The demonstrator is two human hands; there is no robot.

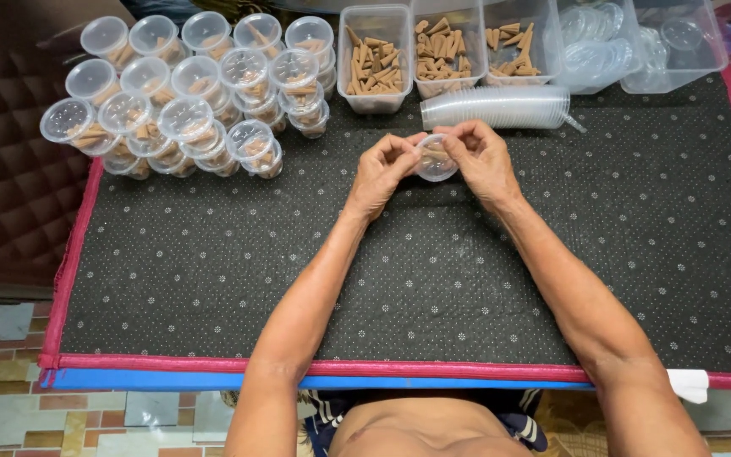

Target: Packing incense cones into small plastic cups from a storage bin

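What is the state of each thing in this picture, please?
left hand: gripping the small clear cup
right hand: gripping the same cup
small clear cup: held above the mat, cones inside
stacked lidded cups: closed, filled
cone tubs: open, partly filled
sleeve of empty cups: nested, lying on its side
lid tubs: open, holding clear lids

mat: black, white dots, pink edge | cones: tan | cups: clear
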